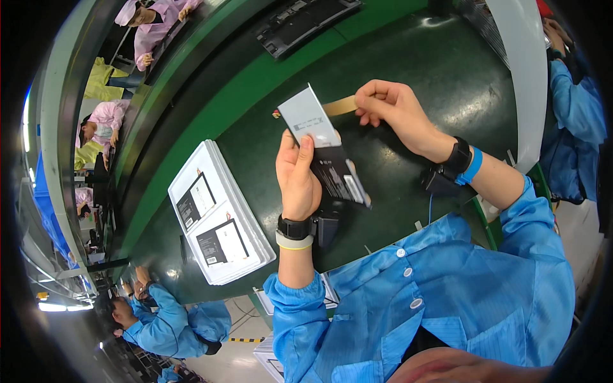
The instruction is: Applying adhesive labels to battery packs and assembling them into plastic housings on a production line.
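Observation:
My left hand (298,175) grips a flat battery pack (306,116) with a silver-grey cell at the top and a black printed part below, thumb across its face. A small red and yellow connector (276,114) sticks out at its upper left. From behind the pack's right edge runs a tan strip of tape (340,106). My right hand (389,112) pinches the strip's far end between thumb and fingers, holding it stretched sideways. Both hands are above the green work surface.
A white foam tray (258,246) on the left carries two similar battery packs (222,242). At the back lies a black laptop-like chassis (306,22). A grey upright panel (527,83) bounds the right side. A co-worker in blue (169,319) sits at lower left; others work beyond the bench.

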A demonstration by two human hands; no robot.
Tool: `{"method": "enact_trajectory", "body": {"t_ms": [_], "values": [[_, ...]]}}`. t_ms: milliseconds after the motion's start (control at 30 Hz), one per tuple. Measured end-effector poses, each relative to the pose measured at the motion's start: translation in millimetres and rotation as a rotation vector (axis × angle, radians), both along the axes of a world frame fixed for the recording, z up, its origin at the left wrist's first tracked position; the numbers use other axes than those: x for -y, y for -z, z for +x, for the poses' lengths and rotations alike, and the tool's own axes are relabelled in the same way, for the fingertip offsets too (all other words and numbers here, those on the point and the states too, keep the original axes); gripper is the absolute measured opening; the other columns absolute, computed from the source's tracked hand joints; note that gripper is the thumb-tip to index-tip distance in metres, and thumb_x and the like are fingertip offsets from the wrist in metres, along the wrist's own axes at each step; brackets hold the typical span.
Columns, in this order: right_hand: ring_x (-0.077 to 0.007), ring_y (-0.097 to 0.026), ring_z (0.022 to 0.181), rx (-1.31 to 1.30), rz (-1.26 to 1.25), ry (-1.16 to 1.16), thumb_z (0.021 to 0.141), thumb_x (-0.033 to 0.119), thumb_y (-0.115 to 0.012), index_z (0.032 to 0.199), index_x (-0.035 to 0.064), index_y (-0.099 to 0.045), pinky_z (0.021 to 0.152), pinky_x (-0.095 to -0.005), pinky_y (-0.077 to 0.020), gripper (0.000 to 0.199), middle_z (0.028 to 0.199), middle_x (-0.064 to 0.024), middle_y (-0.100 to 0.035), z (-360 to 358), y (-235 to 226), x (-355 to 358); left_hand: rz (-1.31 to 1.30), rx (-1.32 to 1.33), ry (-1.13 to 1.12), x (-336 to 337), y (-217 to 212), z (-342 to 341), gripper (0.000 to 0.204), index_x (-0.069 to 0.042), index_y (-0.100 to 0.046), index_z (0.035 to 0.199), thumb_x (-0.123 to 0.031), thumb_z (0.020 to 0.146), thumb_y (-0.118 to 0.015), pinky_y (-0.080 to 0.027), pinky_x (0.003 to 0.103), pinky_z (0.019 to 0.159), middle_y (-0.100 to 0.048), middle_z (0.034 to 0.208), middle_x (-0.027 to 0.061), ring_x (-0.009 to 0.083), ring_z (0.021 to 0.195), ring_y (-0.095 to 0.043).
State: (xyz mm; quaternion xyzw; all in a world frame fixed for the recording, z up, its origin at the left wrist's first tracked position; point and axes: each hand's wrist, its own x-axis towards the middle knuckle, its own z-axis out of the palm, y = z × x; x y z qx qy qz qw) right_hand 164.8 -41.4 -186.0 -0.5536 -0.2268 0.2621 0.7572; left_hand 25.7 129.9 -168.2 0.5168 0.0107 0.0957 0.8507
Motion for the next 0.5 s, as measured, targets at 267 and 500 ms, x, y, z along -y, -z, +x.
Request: {"method": "enact_trajectory", "body": {"t_ms": [267,500], "values": [[-0.0074,-0.066,0.080,0.088,0.050,-0.063,0.096,0.008,-0.072,0.102,-0.0007,-0.069,0.072,-0.0224,-0.0537,0.011,0.089,-0.0020,-0.071,-33.0,-13.1,0.9,0.253,-0.061,-0.291,2.4,23.1,6.6,0.036,0.003,-0.050,0.133,-0.019,0.106,-0.060,-0.048,0.033,0.101,-0.068,0.123,0.0109,0.0155,0.112,-0.063],[-0.0069,-0.064,0.079,0.225,0.036,-0.054,0.099,0.009,-0.068,0.100,-0.0010,-0.068,0.074,-0.0238,-0.0539,0.010,0.089,-0.0012,-0.069,-40.9,-11.8,-0.2,0.532,-0.060,-0.223,15.3,14.9,3.4,0.070,0.004,-0.034,0.151,-0.015,0.096,-0.073,-0.050,0.033,0.099,-0.056,0.133,0.0143,0.0170,0.117,-0.059]]}}
